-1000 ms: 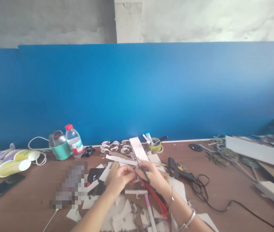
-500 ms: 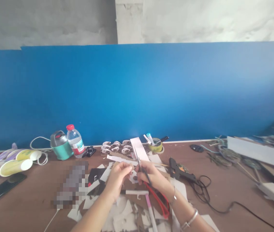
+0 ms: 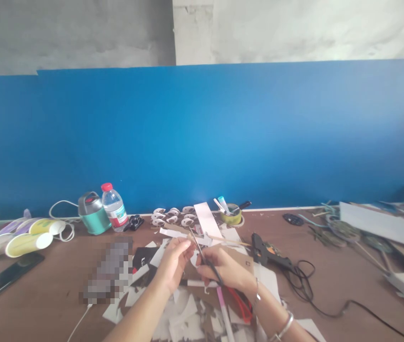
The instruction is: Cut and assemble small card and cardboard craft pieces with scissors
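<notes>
My right hand (image 3: 223, 267) is closed around dark-handled scissors (image 3: 200, 251). Their narrow blades slant up and left, close to the fingertips of my left hand (image 3: 174, 263). Thumb and fingers of that left hand pinch a small brownish scrap (image 3: 190, 237), partly hidden and too small to name surely. Below and between the hands, a white cut piece (image 3: 195, 259) shows in part. Paper offcuts (image 3: 182, 316) lie heaped under my wrists, with a white and pink marker pen (image 3: 224, 311) among them.
White rounded cut-outs with dark marks (image 3: 172, 220) stand at the back, beside a white strip (image 3: 208, 222) and a roll of yellow tape (image 3: 231, 218) holding pens. A glue gun (image 3: 266, 251) with a trailing cord lies right. Left are a water bottle (image 3: 115, 209) and paper cups (image 3: 29, 244).
The scissors have tilted further left, their tips now nearer my left fingertips. My left hand has turned slightly upward, and the whole view has shifted a little.
</notes>
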`<state>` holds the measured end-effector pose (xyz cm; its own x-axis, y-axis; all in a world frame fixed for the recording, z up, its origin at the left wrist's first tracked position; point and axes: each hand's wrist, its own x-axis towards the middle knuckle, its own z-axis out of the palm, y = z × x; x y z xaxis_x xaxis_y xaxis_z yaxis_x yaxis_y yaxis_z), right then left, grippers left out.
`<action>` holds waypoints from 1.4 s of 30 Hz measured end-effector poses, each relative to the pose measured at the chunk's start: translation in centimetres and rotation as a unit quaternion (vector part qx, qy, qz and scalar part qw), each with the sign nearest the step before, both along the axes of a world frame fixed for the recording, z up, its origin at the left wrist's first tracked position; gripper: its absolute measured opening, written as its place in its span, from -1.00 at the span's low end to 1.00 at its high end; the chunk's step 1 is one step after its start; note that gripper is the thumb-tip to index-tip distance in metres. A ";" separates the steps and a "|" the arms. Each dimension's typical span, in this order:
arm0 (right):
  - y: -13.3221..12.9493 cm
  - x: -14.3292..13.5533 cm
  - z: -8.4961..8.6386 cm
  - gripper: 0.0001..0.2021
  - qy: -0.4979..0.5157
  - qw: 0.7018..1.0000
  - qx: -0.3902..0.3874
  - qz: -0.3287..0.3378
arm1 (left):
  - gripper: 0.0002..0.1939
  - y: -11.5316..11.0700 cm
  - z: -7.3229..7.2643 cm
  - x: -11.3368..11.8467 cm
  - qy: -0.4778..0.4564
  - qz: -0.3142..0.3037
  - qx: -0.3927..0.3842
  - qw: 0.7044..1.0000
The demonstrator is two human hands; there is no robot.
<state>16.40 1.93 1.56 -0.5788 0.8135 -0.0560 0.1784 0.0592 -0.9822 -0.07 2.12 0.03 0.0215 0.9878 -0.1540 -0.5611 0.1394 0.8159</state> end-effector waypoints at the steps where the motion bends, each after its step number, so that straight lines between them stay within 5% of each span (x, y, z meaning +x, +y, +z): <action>1: 0.0 0.0 0.0 -0.93 0.003 1.000 0.001 -0.002 | -0.77 0.0 0.1 0.0 -0.001 -0.006 0.002 1.000; 16: -0.2 -0.5 0.0 -0.89 0.011 0.999 0.019 -0.029 | -0.85 -0.4 0.4 0.0 0.024 -0.067 0.025 0.997; 42: 0.2 -1.2 -1.5 -0.84 -0.020 0.996 0.022 -0.090 | -0.83 -0.3 0.0 0.0 0.001 -0.030 -0.028 0.999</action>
<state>15.17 2.09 0.06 -0.4221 0.9057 -0.0390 0.2292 0.0650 -0.9712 -0.07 1.85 0.03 0.0794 0.9745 -0.2098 -0.5490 0.2184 0.8068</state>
